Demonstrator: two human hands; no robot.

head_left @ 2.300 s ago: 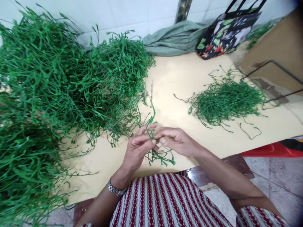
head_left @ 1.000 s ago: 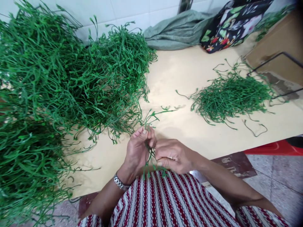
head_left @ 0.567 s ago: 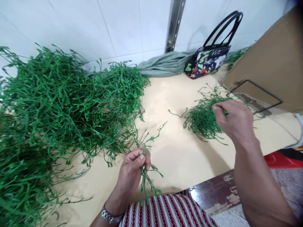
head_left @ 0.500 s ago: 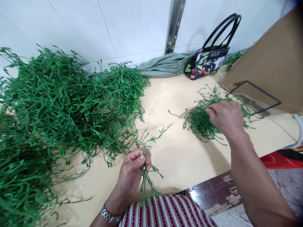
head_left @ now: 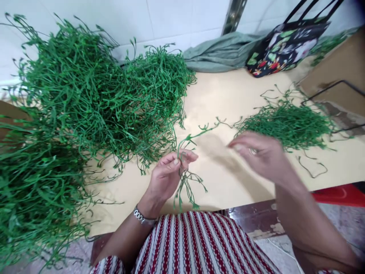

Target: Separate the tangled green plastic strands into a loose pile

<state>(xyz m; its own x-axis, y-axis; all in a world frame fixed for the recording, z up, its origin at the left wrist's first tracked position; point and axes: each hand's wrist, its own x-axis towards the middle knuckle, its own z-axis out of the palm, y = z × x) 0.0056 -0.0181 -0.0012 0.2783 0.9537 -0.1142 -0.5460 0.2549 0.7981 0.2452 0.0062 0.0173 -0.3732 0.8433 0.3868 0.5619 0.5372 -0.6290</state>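
Near the table's front edge, my left hand [head_left: 168, 173] pinches a green artificial plant stem [head_left: 188, 139] between thumb and fingers. Its thin upper end leans up to the right, and several forked sprigs hang below the fingers. My right hand [head_left: 259, 154] hovers over the table to the right of it, blurred, thumb and fingertips pressed together. What they hold, if anything, is too smeared to make out. Behind that hand lies a small pile of green sprigs [head_left: 288, 123]. A far larger heap of finished-looking green stems [head_left: 105, 91] covers the left side.
At the back stand a floral bag [head_left: 282, 51] and a grey-green cloth [head_left: 222, 53] along the wall. A cardboard box [head_left: 339, 72] with a dark wire frame [head_left: 339, 83] is at the right. One loose sprig [head_left: 312, 173] lies near the right front edge.
My right hand has come away from the small pile, down and left toward my left hand. The view has shifted; my left hand still grips the stem.
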